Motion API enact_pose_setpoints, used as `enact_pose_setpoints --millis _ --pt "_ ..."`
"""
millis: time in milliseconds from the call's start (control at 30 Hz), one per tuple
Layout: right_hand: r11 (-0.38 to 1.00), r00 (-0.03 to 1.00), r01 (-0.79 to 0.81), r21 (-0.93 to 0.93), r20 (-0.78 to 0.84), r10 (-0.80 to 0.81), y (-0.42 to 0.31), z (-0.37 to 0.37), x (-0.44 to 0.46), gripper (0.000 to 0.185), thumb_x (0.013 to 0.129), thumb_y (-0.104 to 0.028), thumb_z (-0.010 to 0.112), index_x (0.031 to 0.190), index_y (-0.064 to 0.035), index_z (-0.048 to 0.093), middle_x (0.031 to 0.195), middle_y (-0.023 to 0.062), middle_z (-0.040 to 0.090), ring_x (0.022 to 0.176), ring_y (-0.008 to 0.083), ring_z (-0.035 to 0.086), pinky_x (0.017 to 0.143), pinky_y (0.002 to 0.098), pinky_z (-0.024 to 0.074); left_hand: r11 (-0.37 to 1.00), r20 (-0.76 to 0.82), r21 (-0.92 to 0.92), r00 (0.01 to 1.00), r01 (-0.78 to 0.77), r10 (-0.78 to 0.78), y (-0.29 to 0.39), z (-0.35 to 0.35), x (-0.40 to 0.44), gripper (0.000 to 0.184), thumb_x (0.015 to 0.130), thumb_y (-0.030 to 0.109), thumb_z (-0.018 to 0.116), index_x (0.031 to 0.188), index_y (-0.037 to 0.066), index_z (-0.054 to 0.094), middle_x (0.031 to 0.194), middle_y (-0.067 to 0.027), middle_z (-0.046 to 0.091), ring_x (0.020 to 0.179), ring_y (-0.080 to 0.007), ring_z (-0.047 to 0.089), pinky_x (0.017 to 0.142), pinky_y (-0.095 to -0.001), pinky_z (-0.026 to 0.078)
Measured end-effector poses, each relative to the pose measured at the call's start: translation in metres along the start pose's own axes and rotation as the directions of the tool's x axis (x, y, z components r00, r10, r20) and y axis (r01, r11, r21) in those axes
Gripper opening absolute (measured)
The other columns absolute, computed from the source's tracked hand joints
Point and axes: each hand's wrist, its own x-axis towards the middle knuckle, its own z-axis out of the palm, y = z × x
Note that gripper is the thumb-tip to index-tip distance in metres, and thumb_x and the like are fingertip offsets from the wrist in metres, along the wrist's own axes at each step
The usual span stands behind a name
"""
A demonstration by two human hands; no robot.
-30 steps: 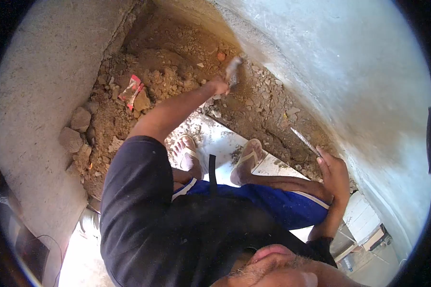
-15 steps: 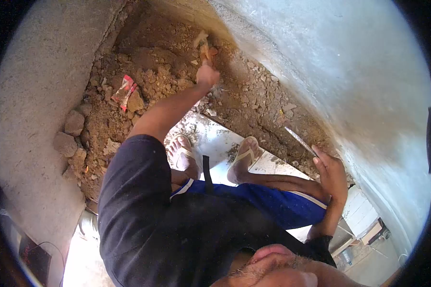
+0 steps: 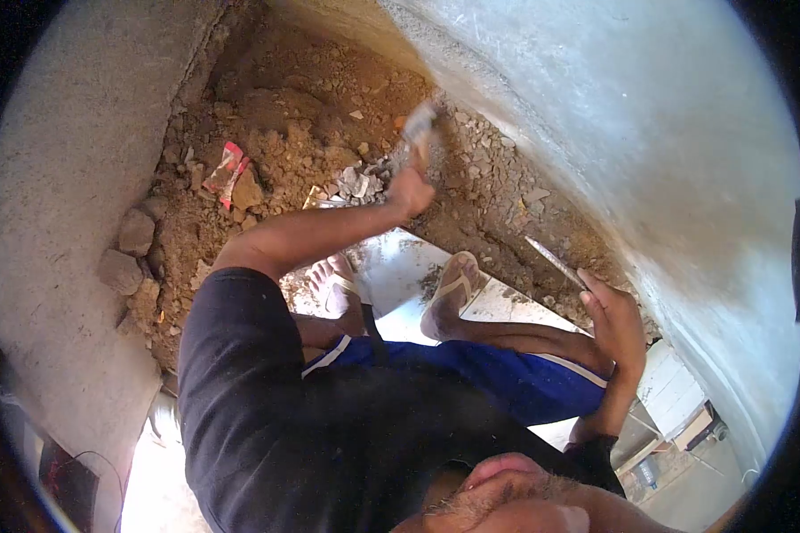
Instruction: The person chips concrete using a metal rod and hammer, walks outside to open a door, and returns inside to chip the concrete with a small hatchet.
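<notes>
My left hand (image 3: 411,193) is closed around the handle of a hammer (image 3: 420,123), whose head is blurred by motion above the broken stones and soil (image 3: 484,169) beside the wall. In my right hand (image 3: 615,322) is a thin metal rod (image 3: 556,261), its far end angled up and left over the rubble. My right forearm is by my knee. Grey stone chips (image 3: 361,181) lie just left of my left hand, near a pale flat edge partly covered by my forearm.
A red wrapper (image 3: 228,174) lies on the soil heap, with larger stones (image 3: 136,233) at its left. Walls (image 3: 684,160) rise on both sides. My sandalled feet (image 3: 454,286) stand on white tiles (image 3: 400,266). A plastic bottle (image 3: 649,473) is at lower right.
My left hand and the hammer moved up and left, then came back down and right. The grey chips by my left forearm now show more. My right hand has barely shifted.
</notes>
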Motion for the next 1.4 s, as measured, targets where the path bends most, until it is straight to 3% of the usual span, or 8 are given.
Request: enact_pose_setpoints --millis 200,267,333,433,667,800,1167,1400 --pt "0.999 0.999 0.025 0.024 -0.043 -0.024 0.000 0.003 -0.005 0.034 0.093 -0.021 0.055 0.124 -0.0075 0.061 0.076 0.0217 0.060 0.071 0.0352 0.060 0.071 0.0399 0.0467 0.990 -0.220 0.027 0.967 0.140 -0.131 -0.021 -0.017 0.083 0.092 0.077 0.019 0.066 0.151 0.008 0.012 0.098 -0.0250 0.065 0.093 -0.0428 0.064 0.081 -0.0467 0.052" --pt "0.999 0.999 0.039 0.003 -0.030 -0.039 -0.003 0.002 -0.006 0.033 0.094 -0.022 0.055 0.124 -0.0088 0.061 0.078 0.0217 0.062 0.074 0.0362 0.061 0.072 0.0410 0.0471 0.776 0.118 0.527 0.935 -0.345 0.336 -0.088 0.058 0.129 0.079 0.076 0.014 0.060 0.147 0.007 0.027 0.092 -0.0216 0.067 0.086 -0.0333 0.066 0.070 -0.0400 0.053" --pt "1.000 1.000 0.018 -0.018 0.014 -0.018 -0.008 -0.002 -0.002 0.033 0.094 -0.024 0.054 0.124 -0.0116 0.061 0.083 0.0217 0.064 0.080 0.0380 0.064 0.074 0.0432 0.0483 0.995 0.342 -0.051 0.935 -0.084 0.096 -0.024 0.040 0.076 0.073 0.072 0.011 0.059 0.142 0.006 0.038 0.092 -0.0200 0.068 0.081 -0.0306 0.067 0.065 -0.0386 0.053" --pt "0.998 0.999 0.035 -0.052 -0.019 -0.036 -0.007 0.000 0.002 0.032 0.095 -0.024 0.053 0.124 -0.0123 0.061 0.086 0.0207 0.065 0.083 0.0369 0.064 0.075 0.0428 0.0484 0.967 0.622 -0.255 0.766 0.001 0.164 0.028 0.020 0.024 0.071 0.070 0.009 0.062 0.138 0.005 0.043 0.094 -0.0236 0.067 0.080 -0.0381 0.066 0.066 -0.0441 0.053" --pt "0.996 0.996 0.085 -0.020 -0.025 -0.085 -0.007 0.001 0.001 0.032 0.094 -0.025 0.054 0.123 -0.0124 0.062 0.089 0.0210 0.066 0.085 0.0396 0.062 0.077 0.0450 0.0472 0.983 -0.040 -0.141 0.993 -0.117 0.113 -0.016 0.063 0.047 0.082 0.073 0.011 0.063 0.146 0.008 0.025 0.101 -0.0269 0.066 0.094 -0.0389 0.065 0.081 -0.0433 0.052" --pt "1.000 1.000 0.019 -0.001 -0.008 -0.019 -0.010 -0.003 -0.002 0.032 0.094 -0.024 0.054 0.123 -0.0114 0.062 0.089 0.0224 0.064 0.081 0.0410 0.061 0.075 0.0459 0.0468 0.947 -0.526 0.231 0.791 -0.222 0.314 -0.140 0.119 0.199 0.094 0.074 0.010 0.062 0.152 0.011 0.009 0.108 -0.0277 0.065 0.101 -0.0392 0.063 0.086 -0.0428 0.050" --pt "0.996 0.997 0.072 -0.045 0.000 -0.072 -0.017 -0.004 0.006 0.032 0.094 -0.023 0.054 0.122 -0.0104 0.062 0.092 0.0232 0.065 0.084 0.0415 0.062 0.076 0.0454 0.0474 0.981 0.209 -0.195 0.978 0.021 0.020 -0.037 -0.001 0.076 0.064 0.071 0.011 0.062 0.133 0.004 0.047 0.096 -0.0248 0.067 0.091 -0.0404 0.065 0.078 -0.0429 0.051" --pt "0.993 0.993 0.118 -0.028 0.012 -0.117 -0.026 -0.006 0.015 0.031 0.093 -0.020 0.056 0.121 -0.0082 0.062 0.095 0.0231 0.065 0.088 0.0407 0.062 0.080 0.0439 0.0479 0.993 -0.077 -0.111 0.996 -0.045 0.037 -0.028 0.009 0.053 0.060 0.073 0.012 0.060 0.132 0.008 0.051 0.077 -0.0197 0.067 0.072 -0.0340 0.066 0.065 -0.0409 0.052"
